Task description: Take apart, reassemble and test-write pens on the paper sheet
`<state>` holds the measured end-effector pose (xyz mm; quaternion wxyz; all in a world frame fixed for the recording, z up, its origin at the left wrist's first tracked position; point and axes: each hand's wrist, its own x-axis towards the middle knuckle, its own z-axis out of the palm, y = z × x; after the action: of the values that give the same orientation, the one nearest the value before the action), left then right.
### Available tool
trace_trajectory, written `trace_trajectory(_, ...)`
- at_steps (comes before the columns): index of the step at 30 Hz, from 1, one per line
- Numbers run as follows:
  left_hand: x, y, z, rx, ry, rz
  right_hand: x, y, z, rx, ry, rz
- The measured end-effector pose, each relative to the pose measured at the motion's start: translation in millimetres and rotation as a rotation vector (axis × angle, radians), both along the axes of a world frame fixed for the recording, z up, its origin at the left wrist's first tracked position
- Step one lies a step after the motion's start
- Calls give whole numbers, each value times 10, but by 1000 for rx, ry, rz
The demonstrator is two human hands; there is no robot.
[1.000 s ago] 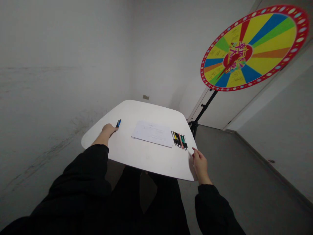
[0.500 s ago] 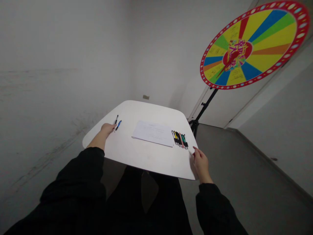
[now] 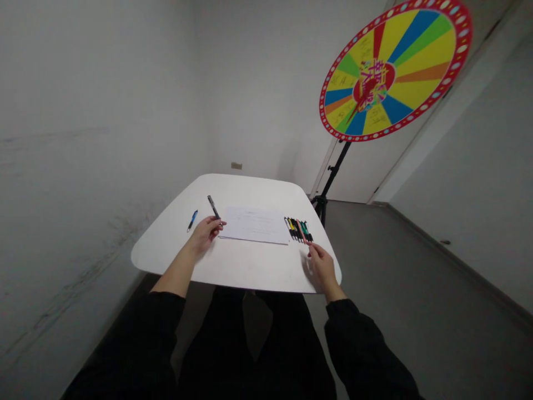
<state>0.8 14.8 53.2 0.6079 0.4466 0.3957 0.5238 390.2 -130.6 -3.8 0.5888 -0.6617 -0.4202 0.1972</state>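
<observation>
My left hand (image 3: 205, 233) is closed on a black pen (image 3: 213, 205), pinching its lower part over the left edge of a stack of white paper sheets (image 3: 256, 225). The pen tilts up and away from the fingers. A blue and black pen (image 3: 192, 220) lies by itself on the table, left of that hand. My right hand (image 3: 322, 264) holds nothing that I can see. Its fingers are partly curled and a little apart, with the tips at the near ends of a row of several pens (image 3: 298, 229) in white, yellow, black, pink and green.
Paper and pens rest on a white table (image 3: 250, 269) with rounded corners. Behind it to the right stands a colourful prize wheel (image 3: 416, 72) on a black tripod (image 3: 320, 205). Walls rise at the left and the back. A small socket plate (image 3: 236, 165) is on the back wall.
My left hand has picked up the black pen from beside the blue one and carried it right to the paper. My right hand has moved left, up to the pen row.
</observation>
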Motion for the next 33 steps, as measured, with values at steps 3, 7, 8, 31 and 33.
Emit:
trace_trajectory(3, 210, -139, -81, -9, -66, -75, -240, 60, -27, 9, -42, 109)
trace_trajectory(7, 425, -313, -224, -13, -73, -95, -628, 191, -47, 17, -84, 245)
trace_trajectory(8, 467, -352, -261, -9, -62, -103, -725, 226, -44, 9, -102, 280)
trace_trajectory(31, 603, -524, -443, 21, 177, -275, -1351, 427, 38, -27, -202, 579)
trace_trajectory(33, 568, -529, -444, 3, 122, -231, -1332, 409, 51, -29, -193, 541)
